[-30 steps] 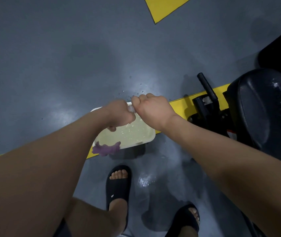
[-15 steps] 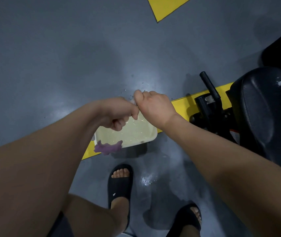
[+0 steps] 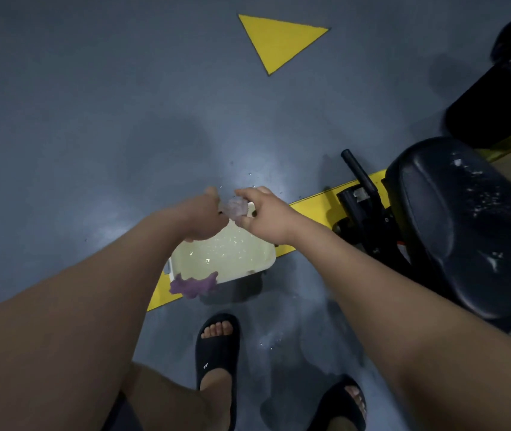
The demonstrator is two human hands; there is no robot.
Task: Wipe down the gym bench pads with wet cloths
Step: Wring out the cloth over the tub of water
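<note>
Head view showed the left hand (image 3: 202,214) and right hand (image 3: 268,214) just above frame centre, over the far edge of a cream basin (image 3: 271,259) of water on the floor. Each hand pinched 1 side of a bunched pale-purple cloth (image 3: 237,208) held between them, fingers curled round it. I judged this the wringing step. A 2nd purple cloth (image 3: 193,284) hung over the basin's lower-left rim. Next, the wrung cloth would need carrying right to the black bench pad (image 3: 465,231), flecked white, and opening flat.
</note>
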